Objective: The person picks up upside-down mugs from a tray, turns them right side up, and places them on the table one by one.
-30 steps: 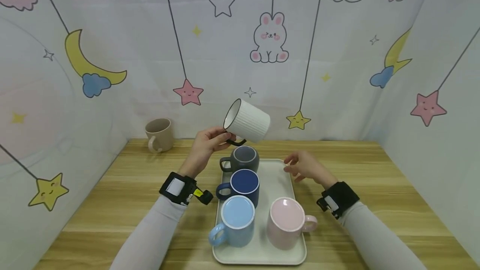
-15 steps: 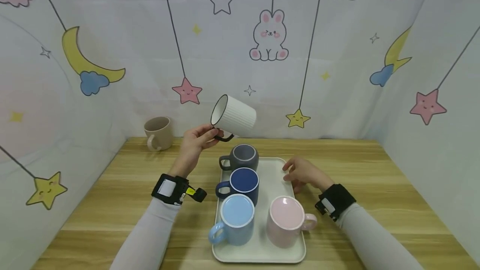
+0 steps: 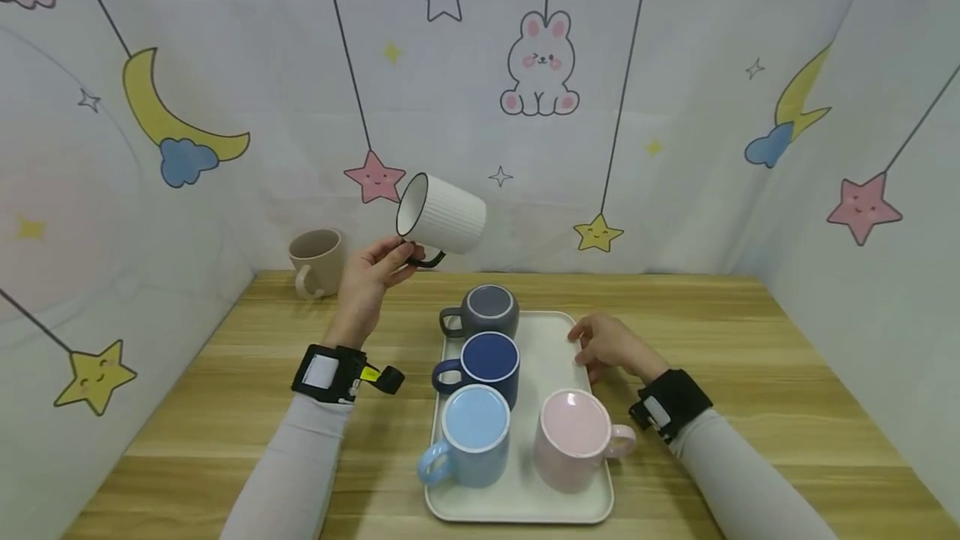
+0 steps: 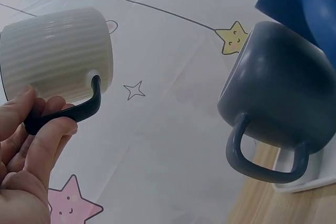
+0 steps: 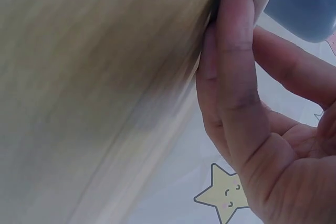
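My left hand (image 3: 363, 290) pinches the black handle (image 4: 79, 111) of a white ribbed mug (image 3: 447, 215) with a dark rim. The mug is held in the air, tilted on its side with its mouth to the left. At the far right side of a cream tray (image 3: 553, 340), my right hand (image 3: 611, 346) grips the rim, fingers against the outer edge. Upside down on the tray's left side stand a grey mug (image 3: 491, 319), a navy mug (image 3: 491, 361) and a light blue mug (image 3: 476, 432), handles to the left. An upturned pink mug (image 3: 573, 440) stands front right, handle to the right.
A beige mug (image 3: 317, 261) stands upright at the back left corner of the wooden table (image 3: 720, 332). Printed white cloth walls (image 3: 675, 215) close off the back and both sides.
My left hand has carried the white mug left and slightly up, away from above the grey mug. My right hand has moved from beside the tray onto its rim.
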The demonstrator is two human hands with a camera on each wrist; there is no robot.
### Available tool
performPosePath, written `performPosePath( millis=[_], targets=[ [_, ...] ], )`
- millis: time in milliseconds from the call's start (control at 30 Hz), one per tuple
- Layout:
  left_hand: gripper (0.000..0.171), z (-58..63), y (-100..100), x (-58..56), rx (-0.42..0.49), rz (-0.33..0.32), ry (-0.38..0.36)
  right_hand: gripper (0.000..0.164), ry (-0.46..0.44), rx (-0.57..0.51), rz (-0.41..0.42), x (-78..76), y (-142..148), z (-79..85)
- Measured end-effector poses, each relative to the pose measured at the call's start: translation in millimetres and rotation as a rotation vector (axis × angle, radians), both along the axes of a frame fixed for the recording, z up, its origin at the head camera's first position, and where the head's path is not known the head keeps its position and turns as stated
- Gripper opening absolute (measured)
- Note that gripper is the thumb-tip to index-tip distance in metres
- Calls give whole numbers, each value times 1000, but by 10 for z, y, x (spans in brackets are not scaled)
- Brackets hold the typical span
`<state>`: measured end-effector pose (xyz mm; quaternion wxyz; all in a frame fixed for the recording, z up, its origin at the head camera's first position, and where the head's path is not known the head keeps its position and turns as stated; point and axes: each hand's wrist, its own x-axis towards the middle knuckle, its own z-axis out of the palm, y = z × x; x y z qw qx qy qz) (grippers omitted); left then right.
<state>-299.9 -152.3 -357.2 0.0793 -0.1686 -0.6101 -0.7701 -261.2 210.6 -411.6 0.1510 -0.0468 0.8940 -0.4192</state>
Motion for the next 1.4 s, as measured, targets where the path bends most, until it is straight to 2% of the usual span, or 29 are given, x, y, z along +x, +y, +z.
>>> performPosePath(
  millis=[400, 567, 767, 1033, 1400],
  targets=[
    [32, -4, -134, -67, 106, 252, 23, 34, -4, -6, -3, 8, -6, 14],
    [32, -38, -182, -94, 118, 310, 8, 34, 0, 2, -9, 9, -11, 11],
    [34, -77, -197, -101, 89, 351, -32, 34, -4, -16, -10, -2, -5, -20],
    [33, -106, -195, -125, 106, 373, -75, 34, -8, -16, -26, -33, 5, -38],
    [35, -273, -238, -194, 80, 433, -155, 33, -13, -8, -23, -18, 4, -32]
  ],
)
